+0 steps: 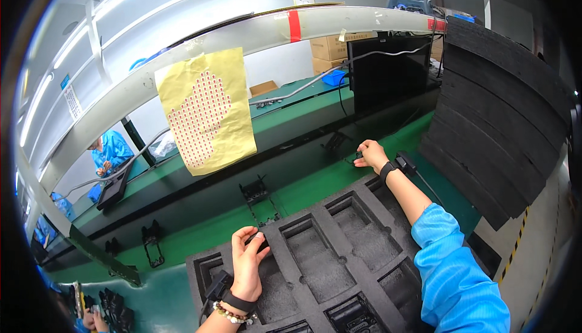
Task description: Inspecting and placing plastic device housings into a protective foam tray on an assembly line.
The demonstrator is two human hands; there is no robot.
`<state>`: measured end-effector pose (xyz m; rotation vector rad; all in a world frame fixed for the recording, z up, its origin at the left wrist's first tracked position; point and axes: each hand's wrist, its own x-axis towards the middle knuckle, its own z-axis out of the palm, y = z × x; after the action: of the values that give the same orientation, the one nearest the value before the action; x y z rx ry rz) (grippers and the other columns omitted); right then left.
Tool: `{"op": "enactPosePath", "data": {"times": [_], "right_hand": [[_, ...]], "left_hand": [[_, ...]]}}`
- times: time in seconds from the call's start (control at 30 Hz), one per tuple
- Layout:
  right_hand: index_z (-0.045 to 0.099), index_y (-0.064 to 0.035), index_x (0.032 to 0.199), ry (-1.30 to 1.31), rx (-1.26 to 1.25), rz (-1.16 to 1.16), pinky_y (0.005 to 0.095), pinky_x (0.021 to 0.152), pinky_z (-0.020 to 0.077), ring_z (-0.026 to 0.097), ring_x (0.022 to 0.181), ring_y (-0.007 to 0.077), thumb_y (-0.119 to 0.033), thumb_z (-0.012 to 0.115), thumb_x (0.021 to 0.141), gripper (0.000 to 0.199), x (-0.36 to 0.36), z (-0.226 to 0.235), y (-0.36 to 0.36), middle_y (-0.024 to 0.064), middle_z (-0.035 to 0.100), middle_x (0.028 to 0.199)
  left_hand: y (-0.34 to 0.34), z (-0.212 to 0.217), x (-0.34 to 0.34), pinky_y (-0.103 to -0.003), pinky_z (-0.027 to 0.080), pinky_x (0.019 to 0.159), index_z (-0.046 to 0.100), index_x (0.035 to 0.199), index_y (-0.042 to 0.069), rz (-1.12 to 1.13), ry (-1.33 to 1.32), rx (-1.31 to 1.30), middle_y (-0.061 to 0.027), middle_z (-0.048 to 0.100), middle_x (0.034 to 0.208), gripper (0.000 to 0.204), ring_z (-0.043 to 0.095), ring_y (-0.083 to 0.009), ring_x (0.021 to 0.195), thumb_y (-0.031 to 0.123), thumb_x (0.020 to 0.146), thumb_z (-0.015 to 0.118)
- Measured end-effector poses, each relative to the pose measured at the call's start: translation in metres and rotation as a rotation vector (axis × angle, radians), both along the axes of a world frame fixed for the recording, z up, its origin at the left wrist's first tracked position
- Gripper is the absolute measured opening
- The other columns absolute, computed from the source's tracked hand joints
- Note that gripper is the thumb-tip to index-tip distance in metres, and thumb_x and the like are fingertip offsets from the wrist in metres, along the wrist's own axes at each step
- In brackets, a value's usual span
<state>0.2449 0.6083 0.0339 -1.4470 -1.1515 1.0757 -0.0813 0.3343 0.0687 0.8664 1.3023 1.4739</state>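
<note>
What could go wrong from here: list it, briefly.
The cable by the right hand might snag on the foam tray as the arm moves. The small dark part at its fingertips could slip. The black foam stack, close beside that forearm, might get bumped.

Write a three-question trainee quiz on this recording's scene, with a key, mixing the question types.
1. True or false: the yellow sheet hangs to the left of the black monitor.
2. Fill in the blank: at the left hand, the wrist wears a dark band and a ____ bracelet.
3. Which hand is beyond the far edge of the dark foam tray, over the green work surface?
A) left hand
B) right hand
C) both hands

Key: 1. True; 2. beaded; 3. B
</note>
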Motion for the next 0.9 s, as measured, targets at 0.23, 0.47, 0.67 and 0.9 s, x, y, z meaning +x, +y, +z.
{"op": "enactPosePath", "data": {"times": [0.23, 0.47, 0.67, 0.9], "right_hand": [[0.053, 0.0073, 0.102, 0.041, -0.01, -0.045, 0.0396, 0.056, 0.0633, 0.071, 0.07, 0.0313, -0.012, 0.046, 0.102, 0.02, 0.0, -0.002, 0.002, 0.0173, 0.059, 0.096], [0.051, 0.0075, 0.104, 0.069, -0.028, -0.037, 0.0408, 0.056, 0.0638, 0.071, 0.071, 0.0326, -0.012, 0.044, 0.103, 0.021, 0.004, -0.009, 0.009, 0.0173, 0.057, 0.099], [0.048, 0.008, 0.107, 0.122, -0.024, -0.054, 0.0409, 0.056, 0.064, 0.07, 0.07, 0.0323, -0.014, 0.043, 0.103, 0.023, 0.002, -0.008, 0.009, 0.0172, 0.056, 0.101], [0.048, 0.0074, 0.107, 0.127, -0.005, -0.049, 0.0409, 0.056, 0.064, 0.07, 0.069, 0.0319, -0.015, 0.041, 0.104, 0.024, 0.002, -0.006, 0.007, 0.017, 0.056, 0.1]], "left_hand": [[-0.002, 0.001, 0.0, -0.035, 0.046, 0.092, 0.052, 0.119, 0.013, -0.003, -0.014, -0.016, 0.0003, 0.053, 0.114, 0.024, 0.054, -0.0124, 0.104, 0.017, 0.097, 0.06], [-0.001, 0.0, 0.0, -0.035, 0.046, 0.092, 0.053, 0.118, 0.013, -0.011, -0.017, -0.016, 0.0006, 0.053, 0.112, 0.023, 0.054, -0.0123, 0.104, 0.018, 0.096, 0.06], [-0.001, 0.0, 0.0, -0.035, 0.046, 0.092, 0.053, 0.117, 0.013, -0.009, -0.023, -0.017, 0.001, 0.053, 0.111, 0.023, 0.055, -0.0122, 0.103, 0.018, 0.096, 0.061], [-0.001, -0.001, -0.001, -0.034, 0.046, 0.091, 0.055, 0.116, 0.012, -0.029, -0.018, -0.022, 0.0008, 0.053, 0.112, 0.021, 0.055, -0.0122, 0.103, 0.018, 0.096, 0.061]]}}
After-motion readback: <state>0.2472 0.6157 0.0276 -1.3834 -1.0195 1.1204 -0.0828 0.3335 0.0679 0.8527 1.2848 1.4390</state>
